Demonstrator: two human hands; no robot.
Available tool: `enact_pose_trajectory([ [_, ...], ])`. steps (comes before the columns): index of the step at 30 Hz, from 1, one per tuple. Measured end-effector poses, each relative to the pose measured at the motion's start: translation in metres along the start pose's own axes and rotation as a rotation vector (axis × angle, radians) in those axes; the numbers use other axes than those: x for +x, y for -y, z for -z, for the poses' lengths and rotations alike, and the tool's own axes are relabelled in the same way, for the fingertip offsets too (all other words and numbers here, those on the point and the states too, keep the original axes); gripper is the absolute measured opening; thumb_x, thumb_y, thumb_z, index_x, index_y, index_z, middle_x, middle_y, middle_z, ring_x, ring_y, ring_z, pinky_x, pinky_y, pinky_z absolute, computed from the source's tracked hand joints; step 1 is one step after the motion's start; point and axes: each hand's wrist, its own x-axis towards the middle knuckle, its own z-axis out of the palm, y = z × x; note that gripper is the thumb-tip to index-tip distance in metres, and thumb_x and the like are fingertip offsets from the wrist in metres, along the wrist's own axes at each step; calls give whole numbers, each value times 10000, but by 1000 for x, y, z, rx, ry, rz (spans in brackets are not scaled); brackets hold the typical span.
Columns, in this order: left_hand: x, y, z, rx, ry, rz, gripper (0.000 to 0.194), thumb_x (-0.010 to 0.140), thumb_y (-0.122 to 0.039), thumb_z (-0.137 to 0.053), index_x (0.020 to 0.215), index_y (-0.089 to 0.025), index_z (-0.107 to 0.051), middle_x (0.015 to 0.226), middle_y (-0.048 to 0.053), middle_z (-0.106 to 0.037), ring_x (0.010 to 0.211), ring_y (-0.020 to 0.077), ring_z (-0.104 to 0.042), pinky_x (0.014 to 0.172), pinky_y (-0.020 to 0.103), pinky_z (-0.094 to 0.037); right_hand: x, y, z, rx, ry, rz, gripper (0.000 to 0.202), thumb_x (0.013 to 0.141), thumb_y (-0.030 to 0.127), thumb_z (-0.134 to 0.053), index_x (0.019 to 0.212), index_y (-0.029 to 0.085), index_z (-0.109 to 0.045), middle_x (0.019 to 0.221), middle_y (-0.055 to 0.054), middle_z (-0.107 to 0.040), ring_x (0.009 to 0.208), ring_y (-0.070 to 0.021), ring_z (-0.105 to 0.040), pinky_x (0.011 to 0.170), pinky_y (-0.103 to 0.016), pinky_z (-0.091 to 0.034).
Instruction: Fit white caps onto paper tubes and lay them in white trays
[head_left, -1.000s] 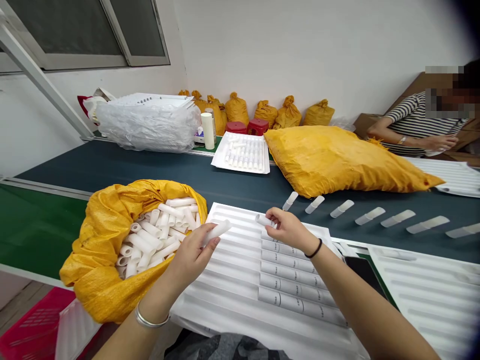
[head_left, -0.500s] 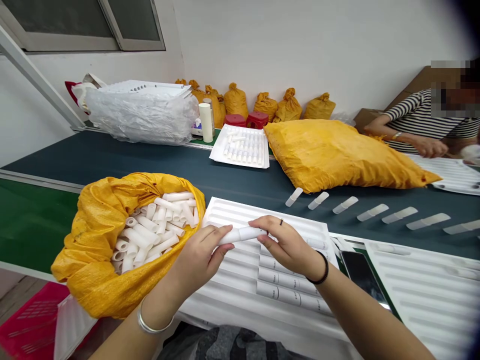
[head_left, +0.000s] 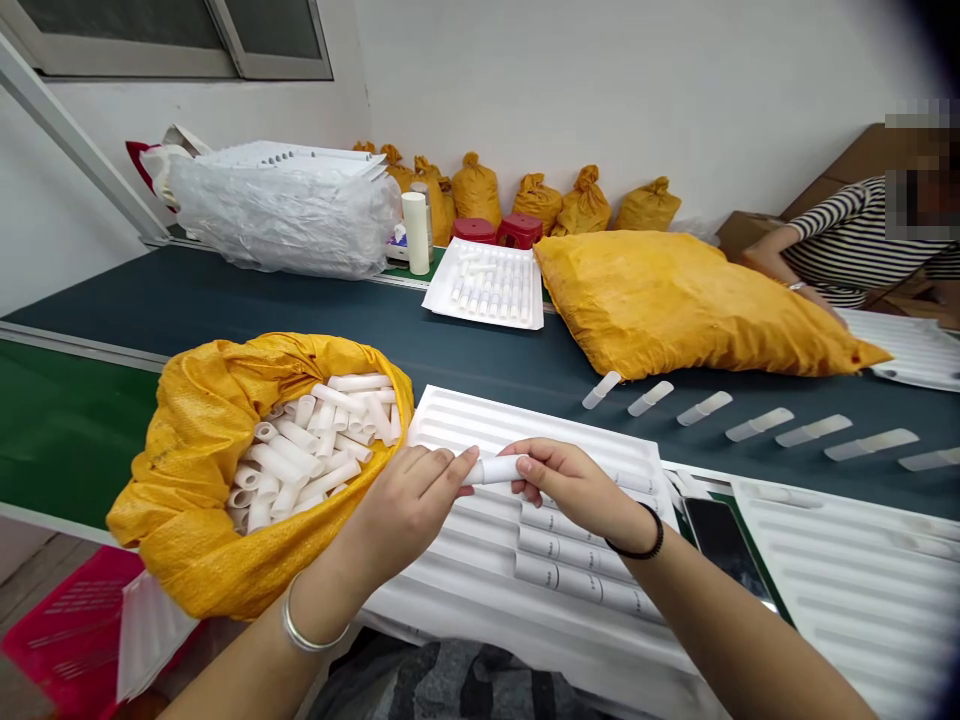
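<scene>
A white plastic tube (head_left: pixel 501 469) is held between my two hands, above a ribbed white tray (head_left: pixel 457 545). My left hand (head_left: pixel 420 495) is closed round its left end and covers it. The fingers and thumb of my right hand (head_left: pixel 566 480) pinch its right end. Several printed white tubes (head_left: pixel 574 580) lie side by side in the tray's grooves, below and right of my right hand. To the left, an open yellow woven sack (head_left: pixel 172 480) is full of plain white tubes (head_left: pixel 289 460).
Translucent tubes (head_left: pixel 703 408) stand tilted in a row on the dark conveyor belt (head_left: pixel 472 370). Beyond lie a full yellow sack (head_left: pixel 675 300) and a tray of tubes (head_left: pixel 442 285). A phone (head_left: pixel 724 545) lies right of my tray. A person in a striped shirt (head_left: pixel 862 230) sits far right.
My left hand has turned palm-down over the tube's left end, and my right fingers have re-gripped the right end. The tilted tubes have shifted right in view. The other person's hand has moved behind the sack.
</scene>
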Motion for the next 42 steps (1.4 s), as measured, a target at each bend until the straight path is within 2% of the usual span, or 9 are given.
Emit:
enact_pose_trajectory([
  [5, -6, -7, -12, -56, 39, 7, 590, 919, -157, -450, 1449, -149, -189, 821, 65, -621, 741, 189, -566, 684, 346, -494, -7, -2, -11, -96, 21, -19, 357, 898, 450, -489, 1032, 148, -626, 714, -22, -595, 570, -99, -513, 549, -226, -451],
  [9, -16, 4, -12, -63, 173, 46, 651, 871, -246, -556, 1439, -179, -246, 970, 109, -638, 877, 239, -599, 766, 383, -507, 5, -11, -9, -612, 149, 84, 230, 805, 353, -636, 972, 202, -683, 865, -42, -641, 724, -145, -580, 686, -258, -476],
  [13, -46, 55, 15, 243, 204, 460, 366, 848, -255, -525, 1192, -138, -569, 1223, 212, -530, 1112, 379, -514, 906, 521, -435, 47, -22, 34, -1049, -267, -2, 280, 798, 284, -627, 1060, 184, -639, 988, -67, -645, 883, -186, -597, 800, -268, -452],
  [15, -69, 87, 33, 413, 349, 608, 286, 836, -175, -452, 1040, -144, -649, 1206, 214, -528, 1067, 407, -519, 847, 546, -442, 68, -27, 68, -1093, -447, -125, 310, 882, 277, -493, 1143, 136, -585, 1004, -102, -646, 917, -208, -600, 800, -291, -450],
  [22, -114, 140, 53, 365, 610, 685, 349, 729, -34, -413, 985, -139, -625, 1044, 157, -579, 958, 276, -581, 824, 389, -466, 88, -34, 137, -1159, -469, -480, 269, 856, 343, -596, 967, 100, -634, 929, -86, -669, 813, -175, -633, 736, -324, -492],
  [27, -96, 124, 50, 161, 397, 624, 212, 840, -239, -468, 1006, -185, -589, 1069, 96, -616, 1003, 267, -559, 915, 426, -430, 60, -26, 115, -1222, -350, -407, 236, 861, 259, -529, 836, 101, -703, 899, -162, -684, 858, -248, -642, 721, -314, -457],
  [33, -45, 71, 36, -244, 105, 574, 264, 892, -310, -436, 1123, -217, -524, 1154, 88, -605, 1099, 239, -548, 941, 390, -436, 31, -45, 63, -1232, -111, -158, 93, 738, 177, -612, 673, 156, -675, 863, -105, -673, 812, -229, -621, 714, -283, -440],
  [39, -16, 35, 13, -431, 31, 431, 244, 893, -241, -488, 1136, -216, -485, 1114, 65, -591, 1050, 193, -553, 919, 333, -448, 17, -36, 49, -1183, -222, -8, 166, 757, 174, -567, 915, 130, -595, 914, -109, -633, 824, -211, -592, 731, -289, -452],
  [42, -9, 25, 3, -431, 42, 349, 245, 891, -226, -507, 1134, -214, -477, 1084, 65, -583, 1046, 187, -545, 928, 329, -440, 8, -24, 31, -846, -198, 148, 191, 860, 256, -499, 1029, 172, -523, 939, -59, -621, 751, -144, -591, 666, -244, -479],
])
